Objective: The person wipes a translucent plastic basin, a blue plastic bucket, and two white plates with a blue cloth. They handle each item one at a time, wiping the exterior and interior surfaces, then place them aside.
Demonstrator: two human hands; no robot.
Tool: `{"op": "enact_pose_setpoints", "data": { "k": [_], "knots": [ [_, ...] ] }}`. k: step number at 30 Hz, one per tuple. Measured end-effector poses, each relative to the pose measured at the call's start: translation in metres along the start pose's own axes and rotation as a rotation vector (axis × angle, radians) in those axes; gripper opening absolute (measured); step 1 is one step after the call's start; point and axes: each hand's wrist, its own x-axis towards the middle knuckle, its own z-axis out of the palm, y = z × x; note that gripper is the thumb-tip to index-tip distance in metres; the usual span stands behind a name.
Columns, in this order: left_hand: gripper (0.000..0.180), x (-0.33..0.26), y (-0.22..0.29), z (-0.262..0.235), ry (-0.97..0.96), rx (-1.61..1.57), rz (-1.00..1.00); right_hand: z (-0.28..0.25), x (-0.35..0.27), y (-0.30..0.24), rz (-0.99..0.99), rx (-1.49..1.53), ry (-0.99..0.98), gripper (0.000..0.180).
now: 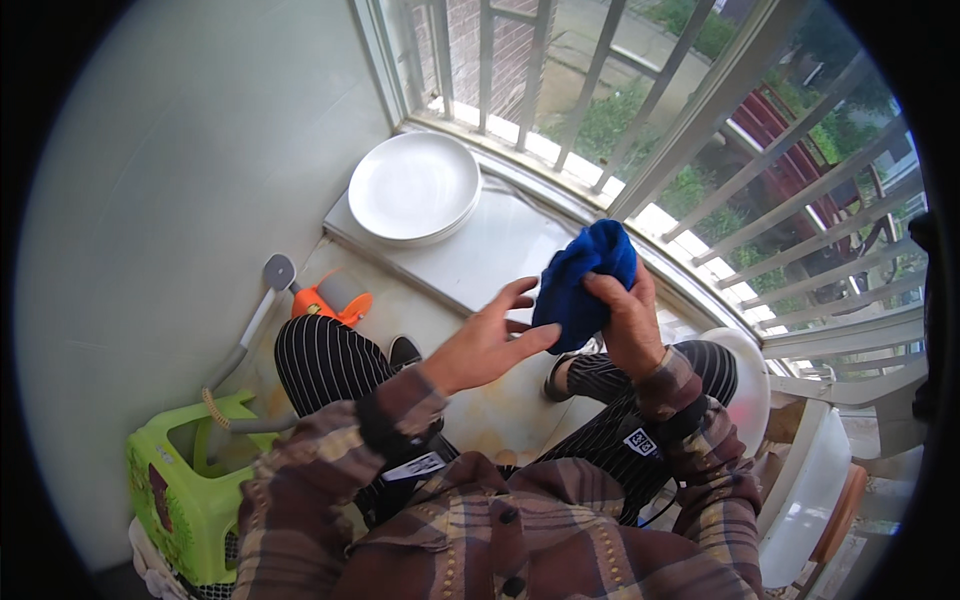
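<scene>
A crumpled blue cloth (574, 292) is held up in front of me. My right hand (633, 320) grips it from the right, thumb on its near face and fingers behind it. At the cloth's left side is my left hand (485, 340), its fingers stretched and spread. Its thumb tip reaches the lower edge of the cloth; whether it presses on the fabric I cannot tell. Farther off to the left, a stack of white plates (414, 186) rests on a low white ledge (480, 245).
A barred window (640, 110) runs along the far and right side. At left stand a green plastic stool (180, 500) and an orange and grey tool (330, 297) with a long handle. A white basin (752, 385) and a whitish container (800, 500) are at right.
</scene>
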Motion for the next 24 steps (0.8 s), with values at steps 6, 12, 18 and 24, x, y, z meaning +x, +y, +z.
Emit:
{"op": "enact_pose_setpoints", "data": {
  "k": [6, 12, 18, 24],
  "knots": [
    [0.038, 0.037, -0.077, -0.005, 0.18, 0.094, 0.304, 0.012, 0.004, 0.02, -0.213, -0.337, -0.178, 0.027],
    [0.036, 0.047, -0.065, -0.057, 0.684, -0.377, 0.192, -0.025, 0.018, 0.012, -0.376, -0.658, 0.065, 0.032],
    [0.055, 0.019, -0.012, -0.094, 0.632, -0.646, 0.457, -0.015, 0.008, 0.042, 0.221, -0.243, -0.036, 0.051],
    [0.062, 0.006, -0.011, -0.049, 0.42, -0.311, 0.359, 0.003, -0.008, 0.1, 0.461, 0.024, -0.245, 0.055]
  ]
}}
